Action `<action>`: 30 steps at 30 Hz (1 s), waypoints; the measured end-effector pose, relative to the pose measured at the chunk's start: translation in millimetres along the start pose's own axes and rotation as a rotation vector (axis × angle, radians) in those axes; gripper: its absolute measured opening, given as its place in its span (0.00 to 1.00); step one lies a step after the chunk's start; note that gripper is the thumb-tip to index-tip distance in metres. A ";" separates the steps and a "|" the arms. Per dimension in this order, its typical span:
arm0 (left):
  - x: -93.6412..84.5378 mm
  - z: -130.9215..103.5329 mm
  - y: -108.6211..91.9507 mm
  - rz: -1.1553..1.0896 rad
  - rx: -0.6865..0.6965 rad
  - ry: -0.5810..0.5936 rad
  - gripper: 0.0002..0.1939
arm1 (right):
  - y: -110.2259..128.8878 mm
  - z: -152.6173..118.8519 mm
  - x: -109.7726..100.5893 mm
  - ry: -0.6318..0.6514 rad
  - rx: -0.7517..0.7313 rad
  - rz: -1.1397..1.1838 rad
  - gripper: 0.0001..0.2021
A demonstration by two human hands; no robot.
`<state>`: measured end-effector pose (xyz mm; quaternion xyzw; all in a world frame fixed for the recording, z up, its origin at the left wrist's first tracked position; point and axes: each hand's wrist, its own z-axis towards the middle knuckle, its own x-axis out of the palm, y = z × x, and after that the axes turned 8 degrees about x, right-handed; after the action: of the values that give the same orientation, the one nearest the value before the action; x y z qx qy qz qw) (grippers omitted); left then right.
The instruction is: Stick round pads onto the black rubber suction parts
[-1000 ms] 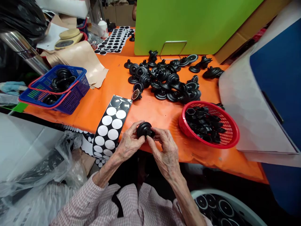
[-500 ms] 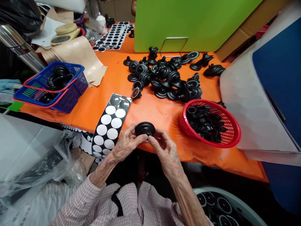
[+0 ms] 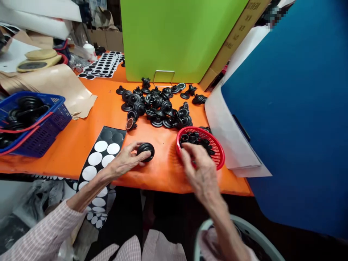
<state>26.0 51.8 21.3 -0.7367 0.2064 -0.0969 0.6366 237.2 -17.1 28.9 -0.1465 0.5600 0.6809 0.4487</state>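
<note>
My left hand [image 3: 127, 157] grips a black ridged disc [image 3: 146, 150] between thumb and fingers, just above the orange tabletop. To the right, my right hand [image 3: 199, 165] reaches over the near-left rim of a red plastic basket [image 3: 221, 159]. Its fingers curl down among black hexagonal nut-like parts [image 3: 208, 145]; the fingertips are blurred and partly hidden, so any hold does not show. Beyond both hands lies a heap of similar black discs with short stems [image 3: 157, 105]. Left of my left hand is a black sheet with round white stickers [image 3: 95, 159].
A blue basket [image 3: 58, 123] of black parts stands at the left beside brown paper [image 3: 73, 90]. Behind the heap rises a green board [image 3: 174, 40]; a blue panel [image 3: 293, 119] and white sheets [image 3: 231, 134] border the right. Below the table edge is a pale tub [image 3: 201, 232].
My right hand has let go of the disc and moved right to the red basket. The disc stays in my left hand, now tilted. The view has turned to the right.
</note>
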 end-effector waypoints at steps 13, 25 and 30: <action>-51.2 94.1 5.2 0.774 0.132 -0.306 0.19 | -84.1 66.2 20.7 0.155 -0.281 -0.566 0.11; -56.1 22.9 -17.2 -0.053 0.035 -0.283 0.14 | 2.2 19.2 1.3 0.548 -0.029 0.228 0.13; -20.1 -40.0 8.0 -0.594 -0.164 -0.241 0.11 | -18.5 -6.4 55.3 0.509 -0.100 0.127 0.12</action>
<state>-9.6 23.6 22.7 -0.8195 -0.0874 -0.1734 0.5392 219.0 1.3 -23.7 -0.2995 0.6287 0.6757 0.2419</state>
